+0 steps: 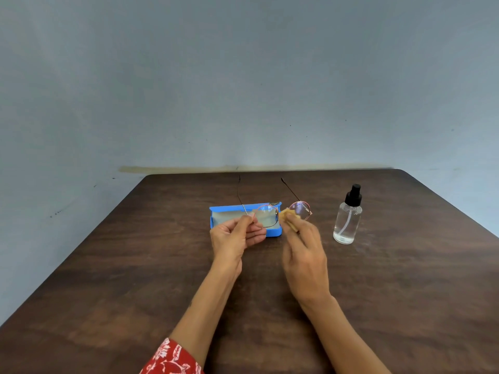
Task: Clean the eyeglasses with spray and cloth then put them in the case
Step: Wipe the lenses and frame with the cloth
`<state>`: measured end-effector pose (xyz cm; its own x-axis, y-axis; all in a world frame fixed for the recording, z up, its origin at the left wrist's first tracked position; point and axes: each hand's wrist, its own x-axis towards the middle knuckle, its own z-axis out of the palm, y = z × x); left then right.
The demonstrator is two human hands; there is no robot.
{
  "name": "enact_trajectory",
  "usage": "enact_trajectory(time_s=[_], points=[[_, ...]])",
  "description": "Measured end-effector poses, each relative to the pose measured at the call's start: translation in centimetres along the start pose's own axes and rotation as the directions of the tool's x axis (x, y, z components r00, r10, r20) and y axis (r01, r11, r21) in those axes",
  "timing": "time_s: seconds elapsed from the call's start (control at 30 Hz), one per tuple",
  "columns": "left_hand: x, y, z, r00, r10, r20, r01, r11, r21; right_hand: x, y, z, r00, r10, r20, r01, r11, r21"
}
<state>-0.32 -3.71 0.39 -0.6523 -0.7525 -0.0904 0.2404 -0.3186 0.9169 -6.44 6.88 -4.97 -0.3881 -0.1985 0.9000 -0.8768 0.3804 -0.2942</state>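
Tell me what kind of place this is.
Probably a plain room at home, though that's a guess: a dark wooden table stands against a bare bluish wall, with only the glasses-cleaning things out.

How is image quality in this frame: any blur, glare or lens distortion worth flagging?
Head view: lighting soft and even, no hard shadows; wide-angle bowing on the table edges; slight motion blur on the right hand and cloth; faint purple reflection on the eyeglasses lens; spray bottle sharp.

No lettering to call anywhere here. The spray bottle (347, 215) stands clear and unlabelled, the blue case (219, 217) carries no brand that reads, and the red sleeve (172, 359) shows only a white floral pattern. No numbers or signs on the wall (243, 76) either.
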Motion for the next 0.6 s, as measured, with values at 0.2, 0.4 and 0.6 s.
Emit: enact_trajectory(time_s=[0.2, 0.4, 0.6], points=[[0.3, 0.3, -0.4, 1.000, 0.009, -0.022, -0.009, 1.000, -0.002, 0.1, 0.7, -0.2, 0.993, 0.117, -0.001, -0.117, 0.992, 0.041], [0.2, 0.2, -0.4, 1.000, 0.010, -0.004, -0.010, 1.000, 0.018, 0.2, 0.0, -0.1, 0.997, 0.082, -0.002, -0.082, 0.995, 0.058], [0.3, 0.3, -0.5, 0.999, 0.027, -0.017, -0.026, 0.998, 0.061, 0.2, 1.0, -0.3, 0.982, 0.189, -0.030, -0.186, 0.979, 0.085]])
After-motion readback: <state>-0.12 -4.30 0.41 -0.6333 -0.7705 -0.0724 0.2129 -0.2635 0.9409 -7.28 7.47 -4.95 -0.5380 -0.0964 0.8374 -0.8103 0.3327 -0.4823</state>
